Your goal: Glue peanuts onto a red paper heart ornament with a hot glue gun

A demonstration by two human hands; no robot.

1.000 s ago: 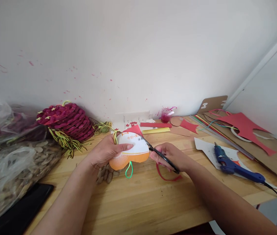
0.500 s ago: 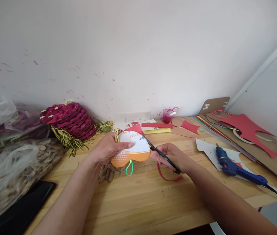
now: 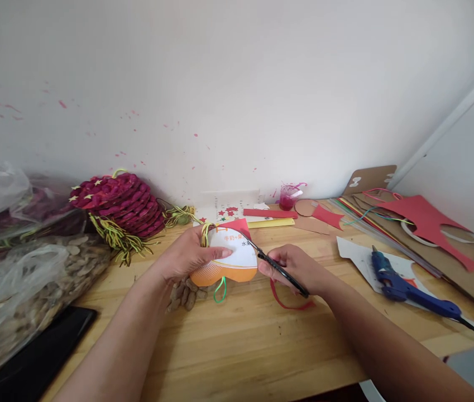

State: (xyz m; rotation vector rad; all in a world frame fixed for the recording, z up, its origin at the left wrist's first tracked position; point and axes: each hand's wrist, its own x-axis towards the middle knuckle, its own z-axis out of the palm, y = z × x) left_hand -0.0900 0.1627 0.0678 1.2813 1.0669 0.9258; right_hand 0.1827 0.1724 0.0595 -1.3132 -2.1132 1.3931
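Between its thumb and fingers, my left hand (image 3: 190, 254) grips a heart-shaped piece of printed cardboard (image 3: 237, 262), white and orange. Red paper (image 3: 240, 225) shows behind its upper edge. A green cord loop (image 3: 220, 290) hangs from the cardboard's lower side, and yellow-green strands (image 3: 205, 233) show beside my left fingers. My right hand (image 3: 293, 268) is closed around black-handled scissors (image 3: 281, 269); their blades lie along the right upper edge of the cardboard. Below my right hand, a curled red strip (image 3: 289, 304) hangs or lies on the table; its upper end is hidden.
Peanuts (image 3: 184, 295) lie under my left hand. On the left are a plastic bag of peanuts (image 3: 65, 268), a black phone-like slab (image 3: 48, 349) and a stack of purple pieces (image 3: 121, 204). A blue glue gun (image 3: 408, 290) rests on the right near red paper scraps (image 3: 425, 223).
The scissor blades have shifted slightly along the cardboard's edge. The cardboard has turned a little in my left hand, and more of the red stars behind it shows.
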